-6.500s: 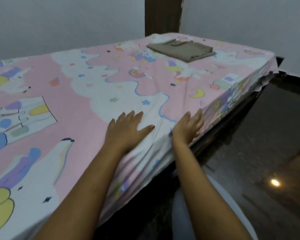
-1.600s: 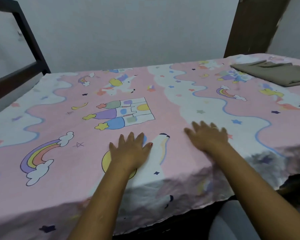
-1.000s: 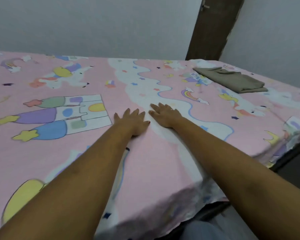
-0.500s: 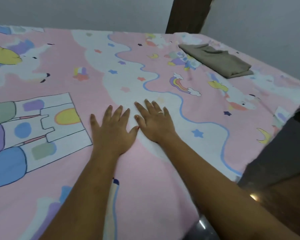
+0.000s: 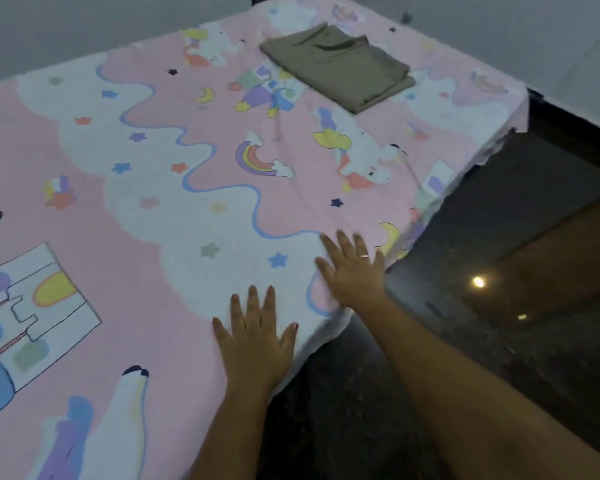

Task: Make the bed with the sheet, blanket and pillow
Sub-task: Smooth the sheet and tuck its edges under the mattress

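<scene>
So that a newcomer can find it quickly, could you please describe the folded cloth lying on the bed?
Find the big pink cartoon-print sheet. Toward its far end, near the right edge, lies a folded blanket. It is plain olive-brown, the only unpatterned thing on that busy print.

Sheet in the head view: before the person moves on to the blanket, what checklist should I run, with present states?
1. Sheet spread out: ok, in the part in view.
2. Sheet smooth: not ok, faint creases by the rainbow.
3. Sheet's near edge tucked: not ok, it hangs loose.
4. Left hand and right hand free: ok, both flat on the sheet.
5. Blanket within sight: ok, folded at the far corner.
6. Pillow located: cannot tell, not in view.
</scene>
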A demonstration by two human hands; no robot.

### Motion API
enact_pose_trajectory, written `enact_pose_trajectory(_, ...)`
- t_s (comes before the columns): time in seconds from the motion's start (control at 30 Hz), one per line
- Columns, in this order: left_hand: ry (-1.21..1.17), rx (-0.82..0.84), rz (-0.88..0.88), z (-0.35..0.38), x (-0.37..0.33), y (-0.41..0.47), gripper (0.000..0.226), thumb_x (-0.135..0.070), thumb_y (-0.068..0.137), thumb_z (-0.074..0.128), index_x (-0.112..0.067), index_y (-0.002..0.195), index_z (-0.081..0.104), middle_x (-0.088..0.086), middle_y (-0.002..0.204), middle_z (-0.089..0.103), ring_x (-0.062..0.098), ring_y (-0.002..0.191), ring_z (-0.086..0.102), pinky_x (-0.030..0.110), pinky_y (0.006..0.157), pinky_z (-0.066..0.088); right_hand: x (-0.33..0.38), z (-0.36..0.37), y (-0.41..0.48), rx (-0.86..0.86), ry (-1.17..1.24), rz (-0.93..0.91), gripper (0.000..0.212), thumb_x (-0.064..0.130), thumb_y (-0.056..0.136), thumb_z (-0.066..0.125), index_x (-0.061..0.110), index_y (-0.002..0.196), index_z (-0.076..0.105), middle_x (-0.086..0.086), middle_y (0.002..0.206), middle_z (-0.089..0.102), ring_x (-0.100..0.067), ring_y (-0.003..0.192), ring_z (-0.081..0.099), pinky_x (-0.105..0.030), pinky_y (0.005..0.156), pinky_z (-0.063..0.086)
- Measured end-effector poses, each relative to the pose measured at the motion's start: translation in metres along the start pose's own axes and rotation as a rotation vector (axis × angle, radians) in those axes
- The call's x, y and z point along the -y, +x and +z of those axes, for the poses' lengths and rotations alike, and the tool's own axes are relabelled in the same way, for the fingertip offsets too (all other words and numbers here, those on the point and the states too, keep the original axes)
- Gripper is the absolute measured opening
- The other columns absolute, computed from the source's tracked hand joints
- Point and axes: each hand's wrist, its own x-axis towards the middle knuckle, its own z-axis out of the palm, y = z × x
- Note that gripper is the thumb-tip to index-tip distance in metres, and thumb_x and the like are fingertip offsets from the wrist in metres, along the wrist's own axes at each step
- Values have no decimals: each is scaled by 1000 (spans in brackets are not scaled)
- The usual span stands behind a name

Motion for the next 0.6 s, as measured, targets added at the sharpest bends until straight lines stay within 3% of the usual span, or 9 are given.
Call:
enact_pose_trajectory(0.07, 34, 120, -36, -9, -19, -8, 77, -58, 85, 27, -11, 146, 33, 16, 150, 34, 42, 134, 36, 66, 96, 36, -30, -10, -9, 125, 96, 78, 60, 60, 95, 15, 42, 151, 4, 16, 159, 0, -28, 148, 1, -53, 113, 20)
enact_pose_trajectory(0.13, 47, 215, -57, -17, -38, -6, 76, -57, 94, 20, -12, 151, -5, 8, 160, -5, 37, 145, 3, 56, 112, 19, -51, -18, -9, 266, 179, 131, 61, 53, 99, 25, 38, 151, -3, 11, 160, -7, -30, 147, 0, -50, 116, 18)
enact_pose_trajectory(0.2, 30, 341, -74, -30, -58, 0, 76, -53, 98, 23, -11, 149, -14, 6, 158, -16, 35, 145, -8, 48, 116, 10, -61, -24, -4, 388, 259, 180, 63, 51, 98, 26, 34, 152, -2, 5, 161, -6, -31, 147, 2, -50, 117, 14)
enact_pose_trajectory(0.27, -2, 450, -21, -50, -86, 10, 71, -45, 101, 25, -6, 149, -10, 11, 158, -12, 29, 146, -8, 41, 117, 4, -76, -37, 5, 486, 421, 266, 63, 53, 95, 29, 32, 150, 8, 0, 160, 9, -34, 144, 14, -52, 114, 23)
enact_pose_trajectory(0.33, -109, 507, -18, -67, -111, 23, 66, -39, 101, 34, -8, 150, 2, 11, 159, 0, 22, 147, 3, 31, 115, 9, -94, -52, 11, 557, 544, 336, 62, 49, 94, 34, 26, 149, 16, -11, 154, 26, -36, 137, 30, -46, 109, 32)
enact_pose_trajectory(0.47, -311, 418, -17, -86, -150, 48, 54, -25, 98, 47, -14, 147, 27, 4, 153, 29, 21, 139, 31, 24, 107, 25, -135, -81, 22, 628, 676, 321, 52, 30, 102, 33, 10, 149, 22, -22, 150, 30, -38, 134, 35, -41, 110, 32)
enact_pose_trajectory(0.6, -383, 296, 23, -85, -190, 75, 41, -19, 98, 46, -11, 138, 41, 5, 142, 44, 20, 128, 41, 24, 99, 30, -174, -84, 39, 543, 948, 458, 52, 26, 101, 36, 8, 149, 25, -14, 151, 32, -30, 135, 35, -36, 111, 31)
